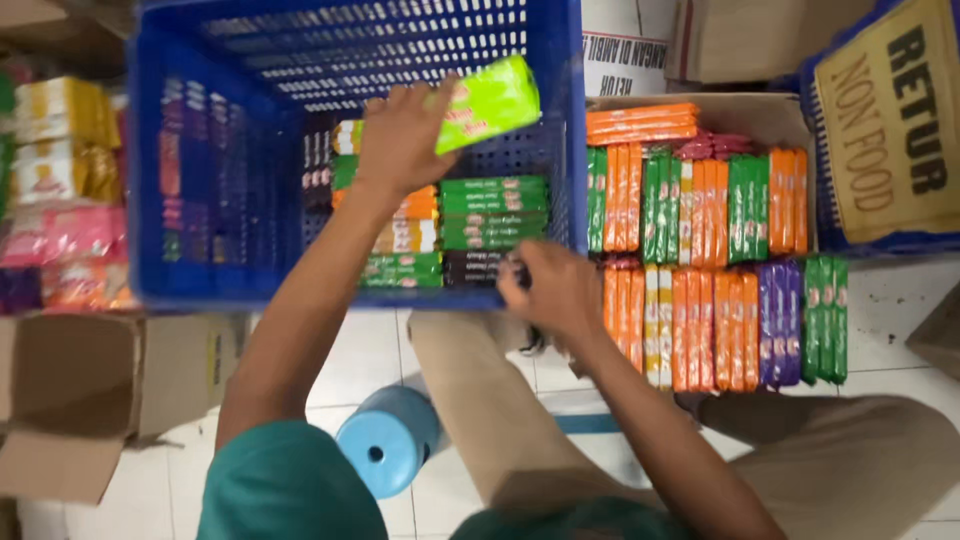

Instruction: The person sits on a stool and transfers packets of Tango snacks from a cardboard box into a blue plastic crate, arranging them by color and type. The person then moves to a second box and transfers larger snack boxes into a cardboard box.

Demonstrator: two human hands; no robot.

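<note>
Green pack (490, 102) pinched in left hand (400, 135) above crate (200, 150); right hand (550, 290) gripping crate rim. Risky: thin grip, could slip and scatter stacked packs (490, 215).

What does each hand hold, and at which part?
The left hand holds a light green packet by its left end. The right hand's hold cannot be told.

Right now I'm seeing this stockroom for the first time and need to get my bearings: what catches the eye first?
The big blue crate at the top, where the left hand holds a bright green packet over stacked packets. To its right, a cardboard box packed with orange, green and purple packets. The right hand rests at the crate's near rim.
</note>
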